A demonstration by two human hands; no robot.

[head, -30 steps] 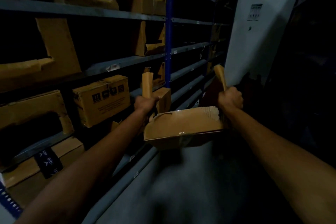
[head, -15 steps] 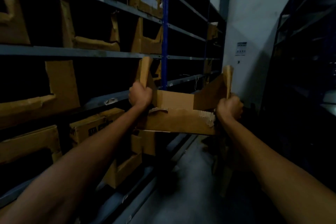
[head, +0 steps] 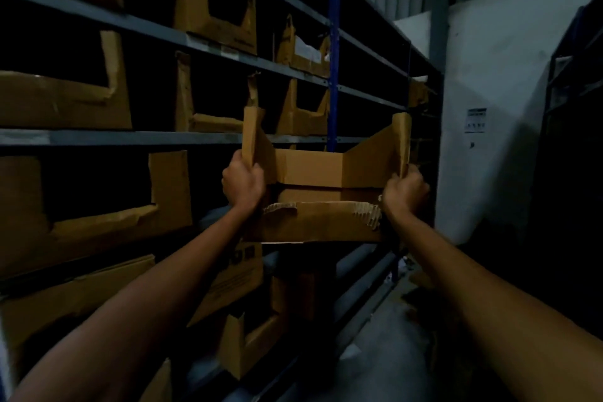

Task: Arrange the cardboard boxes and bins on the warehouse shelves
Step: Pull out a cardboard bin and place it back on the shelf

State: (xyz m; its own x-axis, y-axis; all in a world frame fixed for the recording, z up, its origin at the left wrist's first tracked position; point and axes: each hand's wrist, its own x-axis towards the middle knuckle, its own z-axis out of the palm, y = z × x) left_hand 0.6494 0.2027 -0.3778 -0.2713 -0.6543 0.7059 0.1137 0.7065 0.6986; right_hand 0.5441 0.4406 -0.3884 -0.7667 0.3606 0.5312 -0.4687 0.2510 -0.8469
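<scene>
The left hand (head: 243, 183) grips the tall left corner of a cardboard bin (head: 313, 223), its fingers curled round the upright edge of the board. The right hand (head: 404, 191) clutches the tall right corner in the same way, and both arms reach forward from the near edge of the view. Between the two hands the bin hangs in the air above the aisle floor (head: 375, 352), its base resting on nothing. Its low near wall faces the person, and the top edge of that wall is torn, so the corrugated core shows. The side walls slope up from that wall to the two high corners, and a plain far wall closes the back.

The bin sits just in front of the warehouse shelves (head: 130, 137), which run along the left into the distance, near the blue upright post (head: 332, 42). Whether the bin touches the shelving cannot be told in the dim light. Similar cut-front cardboard bins stand on several levels: a wide one (head: 98, 225) on the left at about the height of the hands, and narrower ones (head: 215, 26) on the levels above. Below the held bin a printed carton (head: 241, 274) stands on a lower level. At the far end rises a white wall (head: 489, 75) with a paper notice (head: 476, 121) stuck to it, and a dark rack (head: 571, 108) lines the right side.
</scene>
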